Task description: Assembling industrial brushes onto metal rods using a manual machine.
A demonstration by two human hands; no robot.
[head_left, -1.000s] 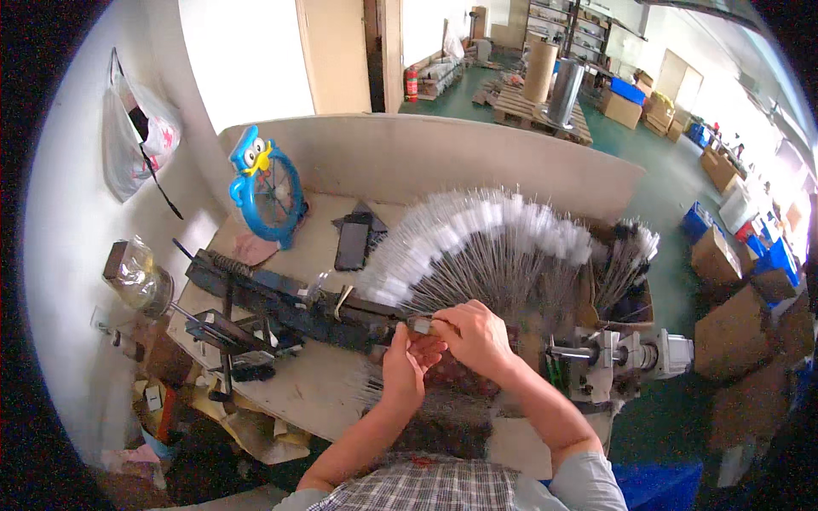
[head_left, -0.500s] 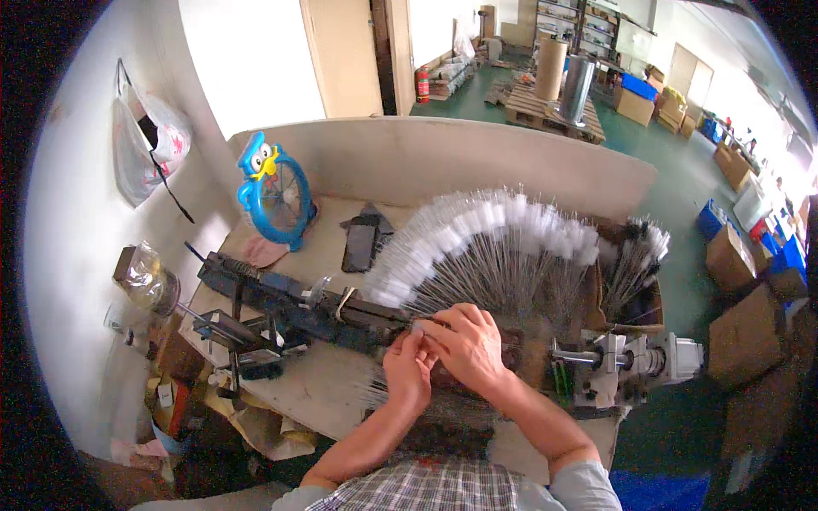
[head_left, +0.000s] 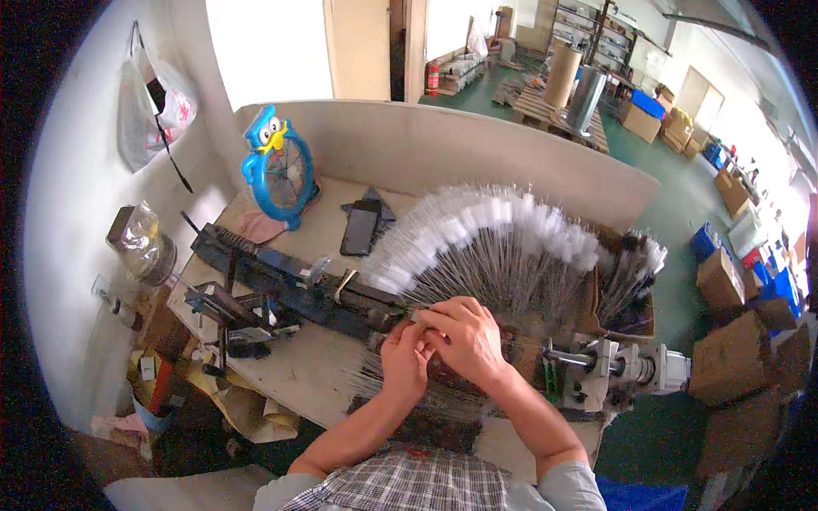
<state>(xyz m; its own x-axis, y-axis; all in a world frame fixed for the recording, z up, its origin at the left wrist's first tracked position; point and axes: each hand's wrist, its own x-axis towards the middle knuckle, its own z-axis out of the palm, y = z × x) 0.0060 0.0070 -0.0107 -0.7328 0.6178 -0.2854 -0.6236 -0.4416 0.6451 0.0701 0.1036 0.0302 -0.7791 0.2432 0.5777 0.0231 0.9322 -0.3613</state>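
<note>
My left hand point(head_left: 404, 364) and my right hand point(head_left: 468, 342) meet at the middle of the bench, fingers pinched together at the right end of a long dark metal fixture point(head_left: 290, 288). Whatever small thing sits between the fingertips is too hidden to name. Just beyond my hands, a wide fan of thin wire brushes point(head_left: 490, 223) with white bristle heads lies with its stems pointing toward me. More thin wires point(head_left: 366, 375) stick out beside my left wrist. A rubber band point(head_left: 345, 286) is looped around the fixture.
At right, a motor-like unit with a metal shaft point(head_left: 573, 358) is mounted on the bench. Behind it stands a cardboard box point(head_left: 648, 325) of darker brushes point(head_left: 630, 272). A phone point(head_left: 360, 232) and blue duck-shaped fan point(head_left: 281, 180) sit at the back left, before a low partition point(head_left: 494, 140).
The view has shifted slightly. Both hands stay pinched at the same spot by the fixture, with only small finger movement.
</note>
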